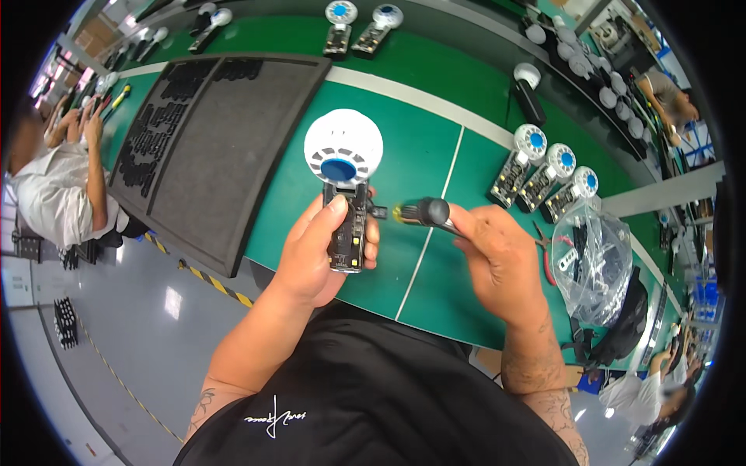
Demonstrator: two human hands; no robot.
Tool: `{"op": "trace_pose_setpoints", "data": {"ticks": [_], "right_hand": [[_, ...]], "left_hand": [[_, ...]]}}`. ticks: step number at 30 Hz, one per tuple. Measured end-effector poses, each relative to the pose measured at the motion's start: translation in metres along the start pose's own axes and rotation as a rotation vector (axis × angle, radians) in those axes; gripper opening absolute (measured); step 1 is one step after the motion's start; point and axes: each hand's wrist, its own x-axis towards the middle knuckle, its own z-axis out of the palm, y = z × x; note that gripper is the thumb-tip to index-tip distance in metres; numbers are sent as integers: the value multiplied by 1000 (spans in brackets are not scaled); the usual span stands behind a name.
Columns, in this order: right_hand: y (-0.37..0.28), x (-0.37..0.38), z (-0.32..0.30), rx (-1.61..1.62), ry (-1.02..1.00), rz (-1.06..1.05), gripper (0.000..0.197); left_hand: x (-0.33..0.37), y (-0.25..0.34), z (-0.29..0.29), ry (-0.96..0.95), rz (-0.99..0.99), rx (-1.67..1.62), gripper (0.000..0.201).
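Observation:
My left hand [309, 260] is closed around a handheld fan-like device [343, 147], with a round white head, a blue centre and an open black handle showing its circuitry. Its thumb lies along the handle. A small black piece [378, 211] juts out beside the handle near the fingertips. To its right, my right hand [501, 260] grips a short black tool [426, 211] with a yellowish end pointing toward the device. A narrow gap separates the tool from the black piece. The tool's exact kind is not clear.
A dark foam tray [225, 147] with rows of black parts lies on the left. Similar devices [559, 161] rest at right, near red-handled pliers [547, 260] and a clear plastic bag [592, 264]. More devices [339, 31] stand at the back. A person [66, 186] works on the left.

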Motion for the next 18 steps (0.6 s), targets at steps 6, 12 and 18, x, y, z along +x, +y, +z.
{"op": "trace_pose_setpoints", "data": {"ticks": [6, 12, 18], "right_hand": [[36, -28, 3, 33, -181, 199, 47], [47, -33, 32, 140, -118, 377, 45], [49, -31, 37, -110, -60, 282, 39]], "left_hand": [[3, 6, -9, 16, -17, 171, 39], [-4, 3, -14, -155, 61, 120, 39], [2, 12, -18, -142, 102, 15, 52]]}}
